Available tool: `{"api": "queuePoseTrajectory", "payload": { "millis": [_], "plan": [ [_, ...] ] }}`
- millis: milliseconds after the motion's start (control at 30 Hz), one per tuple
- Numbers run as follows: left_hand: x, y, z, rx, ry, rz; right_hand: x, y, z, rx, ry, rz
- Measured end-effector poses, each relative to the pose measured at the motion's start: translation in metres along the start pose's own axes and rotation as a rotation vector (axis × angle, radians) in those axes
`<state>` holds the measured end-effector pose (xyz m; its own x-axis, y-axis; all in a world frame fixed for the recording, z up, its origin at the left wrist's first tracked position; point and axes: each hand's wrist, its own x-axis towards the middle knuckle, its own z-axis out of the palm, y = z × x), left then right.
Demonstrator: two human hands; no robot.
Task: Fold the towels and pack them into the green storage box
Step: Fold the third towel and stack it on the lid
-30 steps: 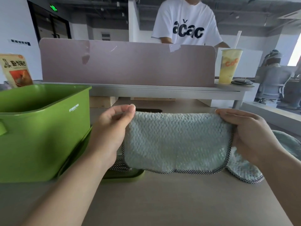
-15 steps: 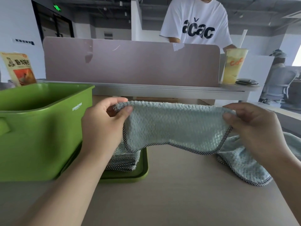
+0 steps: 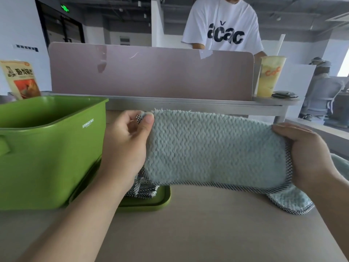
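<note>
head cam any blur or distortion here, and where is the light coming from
Head view: the wide-angle lens bows the divider; the towel's lower part looks smeared, probably from motion; daylight blows out at the window on the right edge; the box lettering is legible.

Location type: open-plan office. Indicators: a tan desk (image 3: 207,224) at 6 o'clock is closed off at 12 o'clock by a mauve partition panel (image 3: 151,72). A second desk (image 3: 275,100) lies beyond the panel and carries a takeaway drink cup (image 3: 269,76) at 2 o'clock. A person in a white T-shirt (image 3: 222,25) stands behind the panel at 1 o'clock. A grey swivel chair (image 3: 321,95), possibly occupied, sits at 3 o'clock. A green exit sign (image 3: 64,8) hangs above dark glazed doors (image 3: 62,31) at 10 o'clock. Exposed ceiling services (image 3: 113,4) run overhead.
</note>
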<state>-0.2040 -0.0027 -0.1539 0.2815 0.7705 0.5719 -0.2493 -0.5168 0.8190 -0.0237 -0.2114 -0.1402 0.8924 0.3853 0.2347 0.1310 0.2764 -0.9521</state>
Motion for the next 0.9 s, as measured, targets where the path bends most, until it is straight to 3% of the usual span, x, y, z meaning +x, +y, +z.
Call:
{"api": "queuePoseTrajectory", "payload": {
  "millis": [100, 167, 267, 333, 433, 500, 667, 800, 900],
  "plan": [
    [-0.001, -0.005, 0.001, 0.082, -0.053, -0.022, 0.003, 0.006, -0.001, -0.220, 0.005, 0.232],
    [-0.004, -0.006, 0.001, 0.211, -0.138, -0.005, 0.006, 0.018, -0.003, -0.556, -0.063, 0.315],
    [-0.010, -0.006, 0.002, 0.398, -0.295, 0.025, 0.008, 0.035, -0.004, -1.140, -0.276, 0.375],
    [-0.014, -0.005, 0.003, 0.431, -0.374, 0.037, 0.011, 0.040, -0.001, -1.296, -0.321, 0.273],
    [-0.017, -0.002, 0.006, 0.400, -0.468, 0.048, 0.008, 0.045, 0.007, -1.145, -0.200, -0.109],
    [-0.019, 0.000, 0.007, 0.361, -0.517, 0.047, -0.004, 0.041, 0.019, -0.905, -0.261, -0.197],
    [-0.023, 0.009, 0.008, 0.140, -0.659, -0.067, -0.033, 0.031, 0.039, -0.519, -0.680, -0.189],
    [-0.023, 0.018, 0.006, -0.154, -0.712, -0.304, -0.040, 0.029, 0.043, -0.407, -0.778, -0.108],
    [-0.017, 0.016, 0.007, -0.311, -0.666, -0.541, -0.037, 0.026, 0.038, -0.342, -0.841, 0.071]
  ]
}}
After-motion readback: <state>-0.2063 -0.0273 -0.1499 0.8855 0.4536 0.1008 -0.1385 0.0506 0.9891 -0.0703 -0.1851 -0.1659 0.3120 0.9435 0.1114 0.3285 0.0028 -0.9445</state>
